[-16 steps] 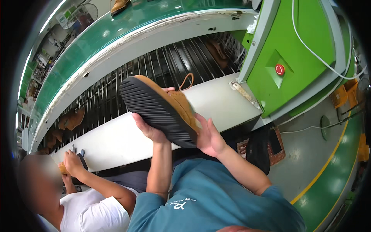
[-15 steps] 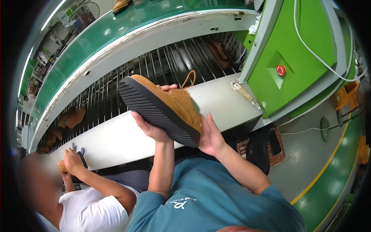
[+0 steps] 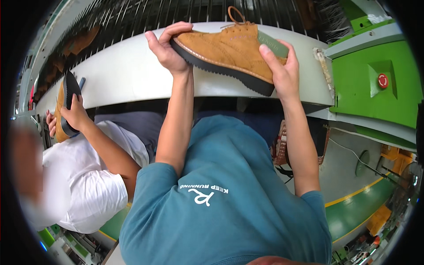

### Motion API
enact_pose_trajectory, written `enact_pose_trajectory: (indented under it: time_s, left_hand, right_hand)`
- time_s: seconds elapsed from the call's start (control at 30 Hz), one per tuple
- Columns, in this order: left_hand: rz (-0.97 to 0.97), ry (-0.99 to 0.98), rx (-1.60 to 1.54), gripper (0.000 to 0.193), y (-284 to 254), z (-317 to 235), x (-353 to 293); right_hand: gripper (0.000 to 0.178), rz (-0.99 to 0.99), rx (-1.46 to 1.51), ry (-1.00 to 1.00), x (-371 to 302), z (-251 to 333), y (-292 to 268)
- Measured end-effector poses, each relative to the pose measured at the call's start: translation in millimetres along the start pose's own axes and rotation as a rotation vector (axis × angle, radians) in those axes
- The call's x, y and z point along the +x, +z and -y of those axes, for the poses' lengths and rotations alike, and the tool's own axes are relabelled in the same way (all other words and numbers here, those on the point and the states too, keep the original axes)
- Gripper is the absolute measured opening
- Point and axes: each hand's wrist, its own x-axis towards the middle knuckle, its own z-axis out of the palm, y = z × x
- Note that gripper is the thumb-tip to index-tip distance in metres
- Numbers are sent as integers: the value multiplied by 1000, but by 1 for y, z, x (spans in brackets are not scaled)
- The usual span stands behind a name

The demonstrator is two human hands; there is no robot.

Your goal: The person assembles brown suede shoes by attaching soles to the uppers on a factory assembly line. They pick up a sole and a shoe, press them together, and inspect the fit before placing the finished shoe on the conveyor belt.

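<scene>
Between my hands I hold a tan lace-up shoe [image 3: 223, 46] with a thick black ridged sole, its side facing me and its toe to the left. My left hand [image 3: 173, 48] grips the toe, fingers over the top. At the heel end, my right hand [image 3: 282, 66] is closed round the back, thumb on the near side. A green last [image 3: 270, 44] sticks up out of the shoe's opening. A brown lace loop [image 3: 236, 15] stands above the tongue. The shoe is raised over a white ledge [image 3: 132, 66].
At left, a co-worker in a white shirt [image 3: 97, 185] holds another tan shoe [image 3: 62, 110]. Beyond the ledge runs a rack of metal rollers [image 3: 198, 11] with brown shoes on it. A green machine housing [image 3: 366, 119] with a red button [image 3: 382, 81] stands at right.
The shoe has turned from showing its sole to showing its side. My left hand moved to the toe and my right hand to the heel. The view has tilted downward.
</scene>
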Motion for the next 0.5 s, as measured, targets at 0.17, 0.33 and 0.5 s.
enact_pose_trajectory:
  time_s: [0.17, 0.33, 0.5]
  left_hand:
    - [83, -85, 74, 98, -9, 1, 1]
    - [133, -115, 163, 84, -14, 9, 16]
    - [225, -108, 299, 82, -26, 5, 18]
  right_hand:
    - [61, 1, -35, 24, 2, 4, 6]
    - [63, -20, -71, -1, 4, -6, 2]
    - [63, -17, -112, -13, 6, -8, 0]
